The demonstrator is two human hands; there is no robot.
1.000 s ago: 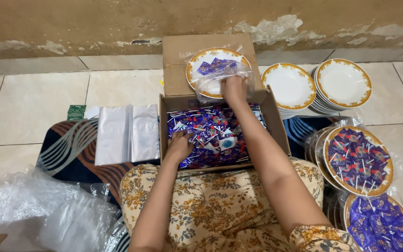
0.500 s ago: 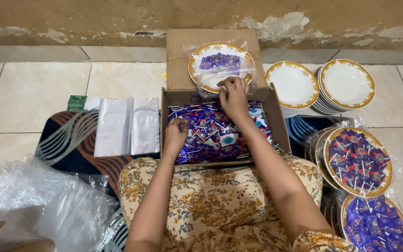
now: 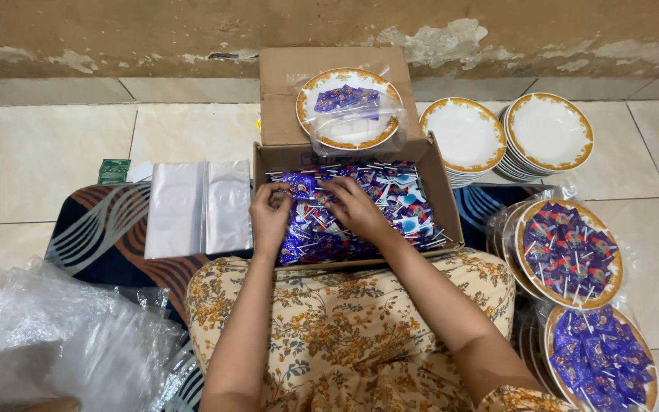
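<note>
— Gathering, by the look of it: the left hand [image 3: 270,214] is pinched around a few purple-wrapped lollipops [image 3: 360,217] at the near-left of the cardboard box [image 3: 444,202]. Fingers curled, sweets between them.

— And the right hand [image 3: 354,207]?

— Palm down on the heap in the middle of the same box, fingers bent into the wrappers. I cannot tell whether it has closed on any or merely rests there.

— So which step is this?

— I'd judge it the picking-up of a handful, with both hands inside the box, which sits just beyond the lap in its floral cloth.

— What would the following move call for?

— Lifting a bunch clear without the white sticks snagging, then reaching over the far wall. A gold-rimmed plate [image 3: 348,114], partly filled and sitting in a clear bag, rests on the box's back flap.

— Anything else around?

— Two filled, bagged plates [image 3: 570,255] lie at the right; stacks of empty plates [image 3: 547,133] stand beyond them. Flat clear bags [image 3: 192,206] lie left of the box, and crumpled plastic sheeting [image 3: 55,343] sits at the near left.
</note>
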